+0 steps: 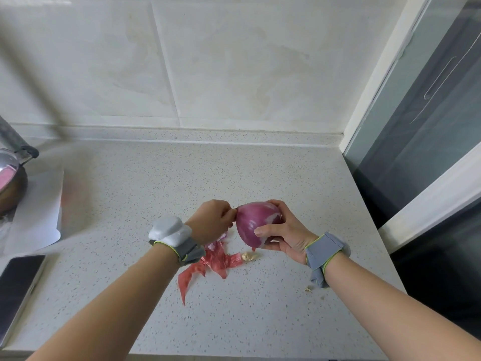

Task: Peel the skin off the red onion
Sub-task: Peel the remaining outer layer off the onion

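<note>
The red onion (pixel 253 222) is held above the speckled counter, its surface purple with pale streaks. My right hand (pixel 279 231) grips it from the right, thumb across its front and fingers behind. My left hand (pixel 213 220) sits just left of the onion with its fingertips pinched at the onion's upper left tip. Torn strips of red onion skin (pixel 213 261) lie on the counter below my left wrist, and a small pale piece (pixel 248 256) lies beside them.
A phone (pixel 18 285) lies at the counter's left front. A white sheet (pixel 39 214) and a pot with a glass lid (pixel 10 178) are at the far left. A window frame (pixel 416 126) bounds the right side; a tiled wall stands behind.
</note>
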Tool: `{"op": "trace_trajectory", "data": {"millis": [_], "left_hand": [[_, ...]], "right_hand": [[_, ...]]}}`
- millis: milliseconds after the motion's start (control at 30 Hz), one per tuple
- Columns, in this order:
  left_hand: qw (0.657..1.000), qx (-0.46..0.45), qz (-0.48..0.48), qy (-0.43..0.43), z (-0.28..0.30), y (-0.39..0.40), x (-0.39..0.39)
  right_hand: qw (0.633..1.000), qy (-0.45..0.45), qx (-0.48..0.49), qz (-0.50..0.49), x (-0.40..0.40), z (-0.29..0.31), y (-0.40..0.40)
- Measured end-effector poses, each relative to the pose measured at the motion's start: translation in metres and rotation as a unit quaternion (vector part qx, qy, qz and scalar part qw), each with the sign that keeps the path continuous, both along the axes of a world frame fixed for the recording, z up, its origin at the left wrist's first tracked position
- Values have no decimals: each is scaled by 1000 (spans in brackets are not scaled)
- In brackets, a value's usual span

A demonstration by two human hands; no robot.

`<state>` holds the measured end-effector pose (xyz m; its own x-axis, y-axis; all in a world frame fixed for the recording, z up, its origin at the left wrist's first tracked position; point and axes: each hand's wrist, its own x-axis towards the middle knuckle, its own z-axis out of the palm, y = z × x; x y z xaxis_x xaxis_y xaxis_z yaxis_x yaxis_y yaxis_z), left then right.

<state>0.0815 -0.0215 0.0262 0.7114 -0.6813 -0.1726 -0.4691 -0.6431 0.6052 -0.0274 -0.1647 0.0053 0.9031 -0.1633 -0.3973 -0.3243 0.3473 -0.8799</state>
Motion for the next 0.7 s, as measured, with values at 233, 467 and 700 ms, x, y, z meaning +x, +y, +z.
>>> {"op": "trace_trajectory", "data": {"millis": [233, 467, 700], "left_hand": [[999, 20, -24, -23, -6, -6, -7], [974, -154, 126, 111, -9, -5, -20], [801, -342, 301, 389, -19, -4, -33]], "right_hand": [[1000, -2, 3, -11, -5, -1, 5], [999, -23, 32, -16, -10, -3, 12], [995, -26, 88, -31, -12, -3, 18]]}}
